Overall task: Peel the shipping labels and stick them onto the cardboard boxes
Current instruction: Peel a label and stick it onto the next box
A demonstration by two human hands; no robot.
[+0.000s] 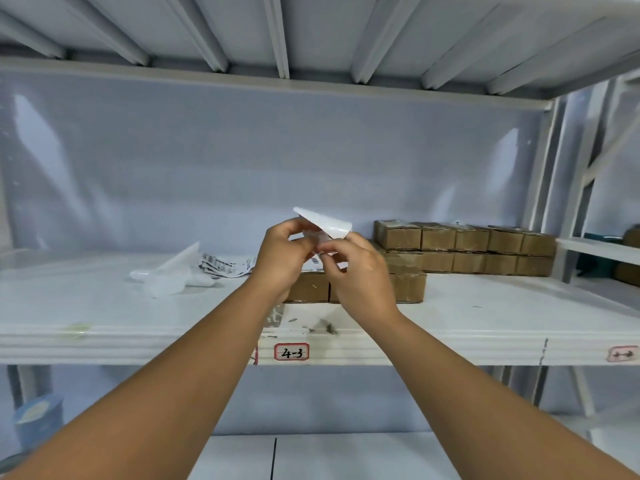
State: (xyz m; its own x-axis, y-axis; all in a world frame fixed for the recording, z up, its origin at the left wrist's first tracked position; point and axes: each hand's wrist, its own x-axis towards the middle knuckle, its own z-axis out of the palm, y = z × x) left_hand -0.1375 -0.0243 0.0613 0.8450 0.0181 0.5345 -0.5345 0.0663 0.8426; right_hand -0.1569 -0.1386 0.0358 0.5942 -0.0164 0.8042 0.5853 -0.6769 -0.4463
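The left hand [282,252] and right hand [356,271] together pinch one label [325,223], half peeled; backings [169,275] lie to their left, and boxes [464,251] to their right look unlabelled.

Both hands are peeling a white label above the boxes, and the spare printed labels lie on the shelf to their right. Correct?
Not quite: the head view shows the spare printed labels on the shelf to the left of the hands. The rest holds: left hand and right hand both pinch the white label above the boxes.
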